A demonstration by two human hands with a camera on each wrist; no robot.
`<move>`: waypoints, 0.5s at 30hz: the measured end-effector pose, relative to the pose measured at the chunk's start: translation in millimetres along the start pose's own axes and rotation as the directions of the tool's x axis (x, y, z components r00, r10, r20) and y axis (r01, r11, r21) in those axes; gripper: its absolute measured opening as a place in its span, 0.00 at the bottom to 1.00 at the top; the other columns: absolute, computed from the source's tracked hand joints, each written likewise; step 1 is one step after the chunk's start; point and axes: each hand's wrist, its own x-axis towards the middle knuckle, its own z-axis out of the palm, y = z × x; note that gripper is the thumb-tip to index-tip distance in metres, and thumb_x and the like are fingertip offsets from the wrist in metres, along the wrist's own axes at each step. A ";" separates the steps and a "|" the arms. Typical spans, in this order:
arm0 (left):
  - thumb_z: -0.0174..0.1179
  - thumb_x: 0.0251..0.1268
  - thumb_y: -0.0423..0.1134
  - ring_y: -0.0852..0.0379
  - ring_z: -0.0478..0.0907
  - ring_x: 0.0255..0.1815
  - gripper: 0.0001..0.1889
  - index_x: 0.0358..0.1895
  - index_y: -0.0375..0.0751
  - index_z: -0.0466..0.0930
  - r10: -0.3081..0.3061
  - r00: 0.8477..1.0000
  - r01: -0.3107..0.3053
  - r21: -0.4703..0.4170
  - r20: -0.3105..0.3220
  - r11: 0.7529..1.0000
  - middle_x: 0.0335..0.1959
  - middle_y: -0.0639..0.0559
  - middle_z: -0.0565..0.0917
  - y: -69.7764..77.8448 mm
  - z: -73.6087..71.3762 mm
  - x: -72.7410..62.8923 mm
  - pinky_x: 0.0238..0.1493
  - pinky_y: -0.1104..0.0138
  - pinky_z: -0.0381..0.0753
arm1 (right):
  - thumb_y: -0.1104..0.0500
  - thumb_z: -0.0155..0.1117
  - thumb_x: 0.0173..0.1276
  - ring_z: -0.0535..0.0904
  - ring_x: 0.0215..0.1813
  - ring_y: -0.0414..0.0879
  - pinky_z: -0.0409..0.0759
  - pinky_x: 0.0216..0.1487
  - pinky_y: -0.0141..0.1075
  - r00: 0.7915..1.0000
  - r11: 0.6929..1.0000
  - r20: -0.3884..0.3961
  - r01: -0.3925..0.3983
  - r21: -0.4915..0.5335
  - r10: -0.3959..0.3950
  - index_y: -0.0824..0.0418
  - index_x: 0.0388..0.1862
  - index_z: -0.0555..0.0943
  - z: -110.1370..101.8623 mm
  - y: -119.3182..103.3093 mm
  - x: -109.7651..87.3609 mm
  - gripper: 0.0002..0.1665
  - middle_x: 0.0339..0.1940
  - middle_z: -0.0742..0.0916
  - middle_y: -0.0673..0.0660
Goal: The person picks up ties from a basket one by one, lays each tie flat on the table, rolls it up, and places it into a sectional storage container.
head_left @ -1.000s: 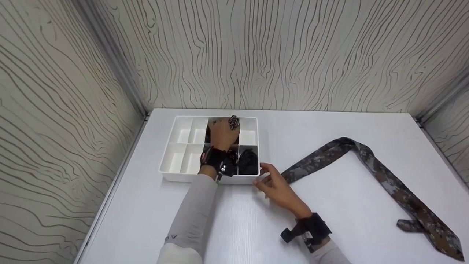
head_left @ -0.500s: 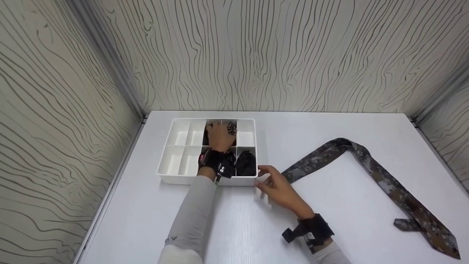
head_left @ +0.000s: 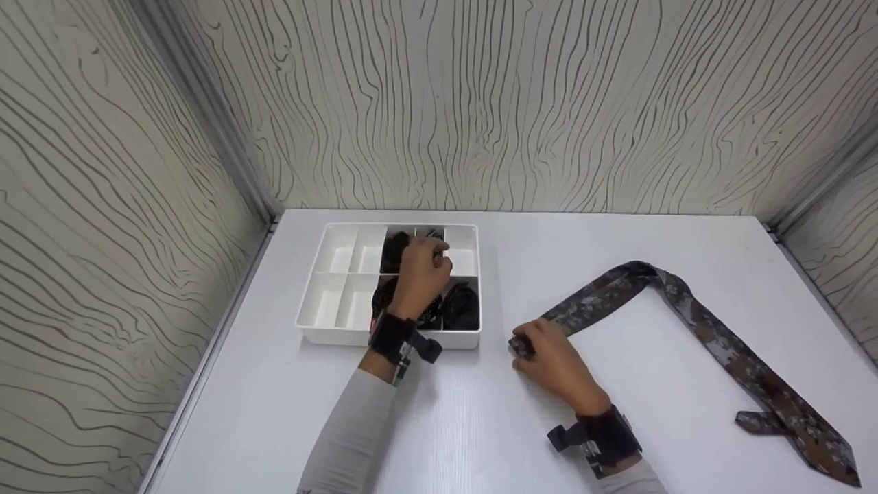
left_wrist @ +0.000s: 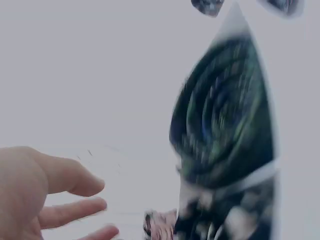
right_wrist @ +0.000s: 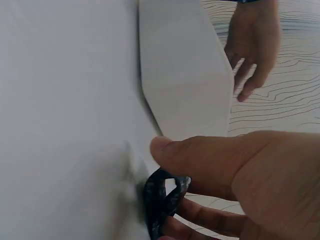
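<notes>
A white divided tray (head_left: 384, 336) holds several dark rolled strips in its right-hand compartments, among them a black coil (head_left: 461, 307) and a dark roll (head_left: 396, 251). Over these hovers my left hand (head_left: 423, 278), its fingers loosely bent with nothing between them; the left wrist view shows the thumb and fingers (left_wrist: 65, 200) apart. To the right of the tray, my right hand (head_left: 557, 363) pinches the near end of a camouflage necktie (head_left: 734, 357). In the right wrist view that tie end (right_wrist: 159, 202) is looped over between thumb and fingers.
The tray stands toward the left rear of a white table (head_left: 453, 425). Wood-patterned panels (head_left: 480, 103) rise behind and at the sides. The tie's wide tip lies near the front right edge, its loop sticking out to the left.
My left hand has let go of the patterned roll in the rear compartment and drawn up and back. My right hand has left the tray's corner and taken hold of the necktie's end.
</notes>
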 end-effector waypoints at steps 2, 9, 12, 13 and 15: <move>0.58 0.70 0.25 0.46 0.81 0.44 0.11 0.51 0.29 0.86 0.028 1.000 -0.027 -0.055 0.012 0.998 0.47 0.38 0.83 12.6 4.9 -16.9 0.49 0.61 0.83 | 0.66 0.79 0.59 0.80 0.59 0.61 0.82 0.59 0.55 1.000 1.000 -0.002 0.025 -0.008 -0.025 0.64 0.54 0.85 4.3 0.3 -3.8 0.23 0.52 0.84 0.61; 0.61 0.70 0.27 0.62 0.80 0.35 0.08 0.46 0.37 0.88 0.127 0.968 -0.113 -0.077 0.218 0.991 0.40 0.48 0.88 48.0 20.9 -82.4 0.38 0.74 0.82 | 0.69 0.73 0.64 0.86 0.55 0.57 0.84 0.59 0.53 0.998 0.997 0.047 0.026 0.079 -0.030 0.63 0.54 0.86 6.0 -5.4 -11.0 0.18 0.49 0.90 0.59; 0.65 0.70 0.33 0.64 0.80 0.32 0.05 0.44 0.39 0.88 0.091 0.948 -0.123 0.087 0.306 0.989 0.35 0.53 0.88 50.7 25.6 -105.4 0.34 0.74 0.79 | 0.69 0.72 0.65 0.88 0.51 0.54 0.86 0.55 0.49 0.993 0.984 0.092 0.062 0.165 -0.078 0.63 0.55 0.86 2.5 -7.7 -10.2 0.19 0.48 0.91 0.59; 0.66 0.69 0.36 0.62 0.81 0.31 0.07 0.45 0.39 0.87 0.058 0.943 -0.111 0.146 0.328 0.983 0.34 0.52 0.88 49.8 27.7 -111.6 0.32 0.73 0.78 | 0.69 0.72 0.65 0.88 0.50 0.53 0.87 0.53 0.46 0.989 0.978 0.107 0.079 0.192 -0.101 0.63 0.56 0.86 1.3 -8.3 -10.1 0.20 0.48 0.92 0.59; 0.70 0.68 0.44 0.58 0.83 0.31 0.15 0.49 0.38 0.84 -0.016 0.930 -0.076 0.234 0.367 0.969 0.33 0.51 0.87 45.2 32.7 -120.9 0.31 0.69 0.79 | 0.70 0.71 0.65 0.88 0.49 0.53 0.87 0.50 0.42 0.979 0.962 0.134 0.115 0.247 -0.152 0.63 0.57 0.86 -0.8 -9.0 -10.4 0.20 0.49 0.91 0.60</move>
